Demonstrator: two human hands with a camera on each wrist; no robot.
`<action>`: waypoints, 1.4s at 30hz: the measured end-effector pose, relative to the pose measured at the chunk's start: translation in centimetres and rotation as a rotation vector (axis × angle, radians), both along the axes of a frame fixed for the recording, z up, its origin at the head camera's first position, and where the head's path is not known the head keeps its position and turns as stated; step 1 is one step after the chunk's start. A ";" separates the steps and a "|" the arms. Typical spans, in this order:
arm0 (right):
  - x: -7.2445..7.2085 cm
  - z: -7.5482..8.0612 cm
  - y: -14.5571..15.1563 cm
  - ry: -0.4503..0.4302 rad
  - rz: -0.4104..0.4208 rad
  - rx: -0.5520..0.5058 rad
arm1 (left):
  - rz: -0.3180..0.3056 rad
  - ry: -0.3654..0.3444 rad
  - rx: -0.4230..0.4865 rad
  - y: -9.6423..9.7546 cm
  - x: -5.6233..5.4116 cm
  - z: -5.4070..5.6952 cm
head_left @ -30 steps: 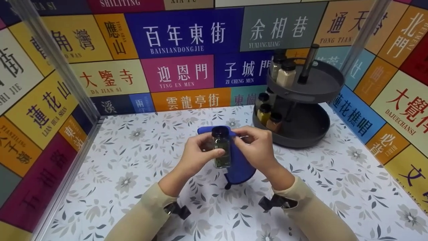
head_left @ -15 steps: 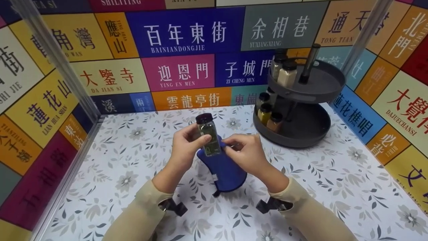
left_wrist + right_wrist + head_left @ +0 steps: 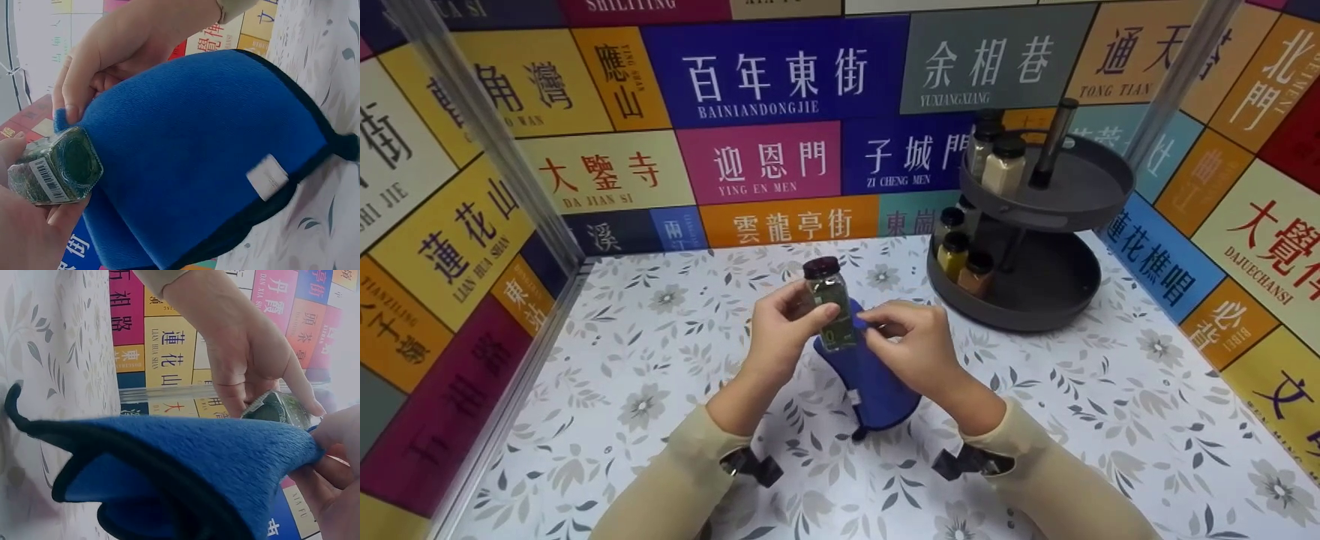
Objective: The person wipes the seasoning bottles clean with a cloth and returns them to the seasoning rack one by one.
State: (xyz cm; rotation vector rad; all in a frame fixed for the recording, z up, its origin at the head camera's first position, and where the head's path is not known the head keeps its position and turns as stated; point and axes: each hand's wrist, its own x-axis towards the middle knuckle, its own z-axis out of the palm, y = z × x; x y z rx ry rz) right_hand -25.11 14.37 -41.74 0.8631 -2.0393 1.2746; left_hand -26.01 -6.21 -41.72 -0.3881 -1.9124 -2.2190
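My left hand grips a square glass spice jar with a dark cap and dark green contents. The jar leans slightly, cap up; in the left wrist view its base and a barcode label show. Beside it my right hand pinches an edge of a blue cloth between thumb and fingers. The cloth hangs down behind and below the jar, with dark trim, a small white tag and a dark loop at one corner. In the right wrist view the cloth partly hides the jar.
A dark two-tier round rack stands at the back right. Capped jars sit on its left side, among them a pale one above and a yellow one below. A floral-patterned cloth covers the table; sign-printed walls enclose it.
The jar has moved left and up from in front of the cloth, and tilted. My right hand has shifted slightly left and lower with the cloth. Over the last half second little moved.
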 end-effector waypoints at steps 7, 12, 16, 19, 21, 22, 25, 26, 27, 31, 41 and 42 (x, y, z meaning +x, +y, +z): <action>-0.4 0.4 0.9 0.054 -0.030 -0.075 | -0.137 0.013 -0.116 0.7 0.2 -0.9; -0.7 0.8 1.4 0.009 -0.031 -0.125 | -0.175 0.047 -0.240 0.8 0.2 -1.0; -0.7 1.0 1.5 -0.061 -0.034 -0.132 | -0.187 0.074 -0.268 0.6 0.1 -0.8; -0.8 1.0 1.4 -0.127 -0.021 -0.142 | -0.209 0.083 -0.260 0.3 0.1 -0.6; -0.9 0.9 1.2 -0.161 -0.004 -0.145 | -0.213 0.083 -0.237 0.1 0.2 -0.5; -1.0 0.8 1.2 -0.174 0.005 -0.145 | -0.209 0.082 -0.221 0.1 0.2 -0.5; -1.0 0.5 0.9 -0.187 0.026 -0.121 | -0.169 0.080 -0.173 0.0 0.4 -0.4; -1.0 0.5 0.8 -0.188 0.029 -0.109 | -0.149 0.079 -0.154 0.0 0.5 -0.4; -0.9 0.4 0.8 -0.190 0.033 -0.094 | -0.131 0.081 -0.134 0.0 0.5 -0.3; -0.8 0.1 0.4 -0.198 0.038 -0.028 | -0.072 0.081 -0.034 -0.1 0.4 0.1; 0.2 -0.4 -0.7 -0.084 0.036 -0.020 | -0.002 0.050 0.100 -1.0 0.3 1.1; 0.2 -0.4 -0.8 -0.053 0.029 -0.015 | -0.006 0.048 0.102 -1.0 0.3 1.1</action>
